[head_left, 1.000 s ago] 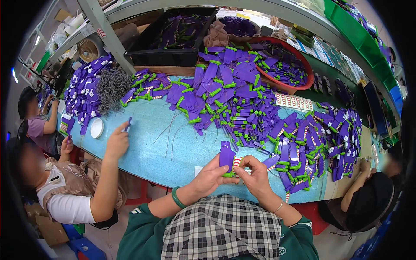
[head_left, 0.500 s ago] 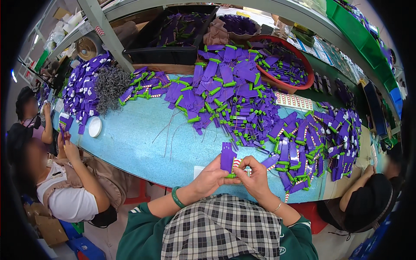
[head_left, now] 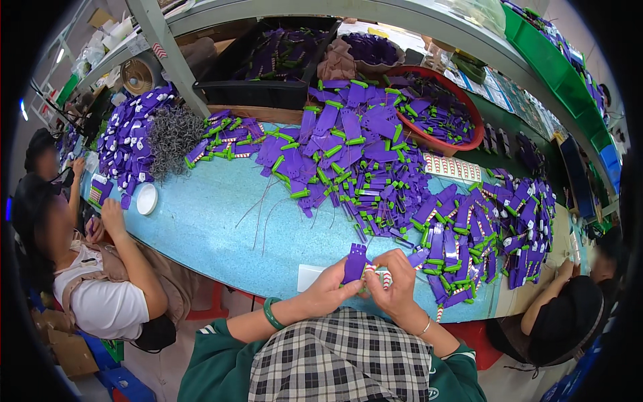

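A purple card [head_left: 354, 262] is pinched by the left hand [head_left: 331, 289] and right hand [head_left: 394, 287] at the bench [head_left: 207, 221] near edge (bare surface left). Purple pieces are contained in the red basin [head_left: 439, 110].

Bare blue bench [head_left: 221, 228] lies open ahead and to the left of the hands, crossed only by a few thin wires [head_left: 261, 211]. Heaped purple cards [head_left: 375, 161] block the far side and the right, and a seated person's arm [head_left: 130, 244] edges the left.
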{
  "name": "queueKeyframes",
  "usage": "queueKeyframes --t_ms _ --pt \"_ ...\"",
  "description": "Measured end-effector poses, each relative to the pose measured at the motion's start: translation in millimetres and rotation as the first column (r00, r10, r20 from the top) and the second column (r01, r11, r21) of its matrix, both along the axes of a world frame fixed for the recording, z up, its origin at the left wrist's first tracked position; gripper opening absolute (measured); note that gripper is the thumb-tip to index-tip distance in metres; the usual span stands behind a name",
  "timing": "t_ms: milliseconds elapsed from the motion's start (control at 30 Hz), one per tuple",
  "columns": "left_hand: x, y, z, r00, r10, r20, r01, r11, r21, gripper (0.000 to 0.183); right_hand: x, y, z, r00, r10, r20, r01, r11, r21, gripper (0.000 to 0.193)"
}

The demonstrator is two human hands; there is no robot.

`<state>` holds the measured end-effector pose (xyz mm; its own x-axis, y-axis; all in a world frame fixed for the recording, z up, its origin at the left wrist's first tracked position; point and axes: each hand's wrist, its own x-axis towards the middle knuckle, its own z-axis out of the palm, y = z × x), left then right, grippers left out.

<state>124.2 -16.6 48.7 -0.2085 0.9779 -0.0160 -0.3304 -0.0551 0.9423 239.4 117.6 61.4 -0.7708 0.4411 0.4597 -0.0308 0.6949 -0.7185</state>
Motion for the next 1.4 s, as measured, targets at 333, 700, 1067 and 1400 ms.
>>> queueKeyframes --t_ms 333,700,1067,1400 --pt "9 11 -26 0.587 -0.238 0.774 0.38 0.925 -0.004 0.036 -15 0 2 0.918 0.38 0.113 -0.266 0.801 -0.536 0.034" --pt "-19 -6 28 0.905 0.199 -0.376 -0.146 0.976 0.163 0.015 -8 6 13 0.936 0.257 -0.242 -0.307 0.255 -0.917 0.033" --pt "-30 -2 19 0.027 0.719 -0.695 0.188 0.679 0.71 0.019 -15 7 18 0.93 0.365 -0.046 -0.156 0.28 -0.947 0.011" --pt "-27 -11 22 0.068 0.723 -0.687 0.28 0.647 0.709 0.016 -13 -3 17 0.896 0.443 0.014 0.052 -0.074 -0.996 0.019"
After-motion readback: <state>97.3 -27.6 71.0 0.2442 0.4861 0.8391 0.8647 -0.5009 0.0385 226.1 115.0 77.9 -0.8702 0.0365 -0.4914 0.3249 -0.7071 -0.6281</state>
